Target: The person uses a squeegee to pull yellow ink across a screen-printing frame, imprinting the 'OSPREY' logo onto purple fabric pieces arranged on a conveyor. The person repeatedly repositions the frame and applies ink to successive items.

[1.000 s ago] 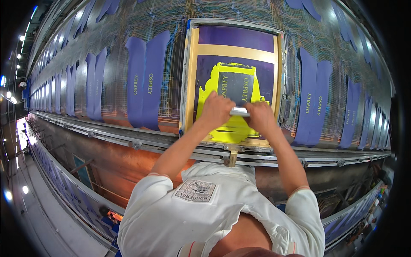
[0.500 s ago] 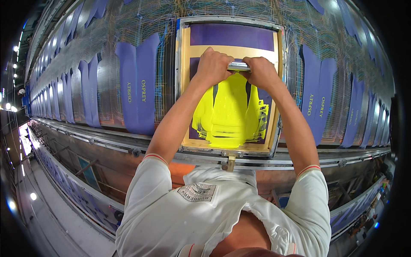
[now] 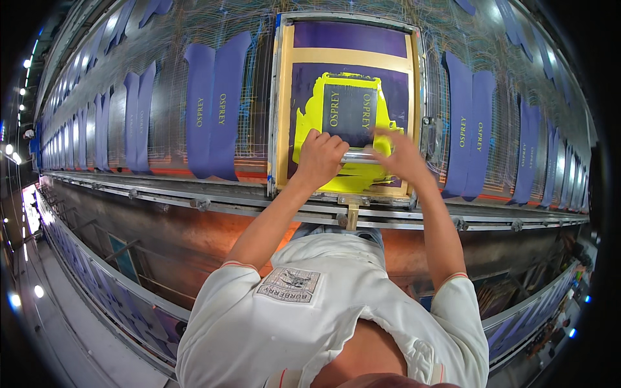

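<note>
Both hands on the squeegee (image 3: 359, 156) now: left hand (image 3: 321, 155) fisted tight round its L end, right hand (image 3: 402, 155) clamped on the R end w/ fingers partly spread, slightly blurred. The squeegee lies crosswise low in the printing screen (image 3: 349, 103), at abt 6 o'clock of the frame's lettered stencil patch, w/ yellow ink (image 3: 310, 110) smeared around and below it. Looks like mid-stroke on a print pass, blade near the frame's near edge. Next move, I'd judge, calls for even pressure from both hands and a level blade so ink spreads w/o streaks. Printed blue fabric strips (image 3: 213, 103) lie at 9 o'clock of the screen, more at 3 o'clock, along the long print table (image 3: 194, 194).
</note>
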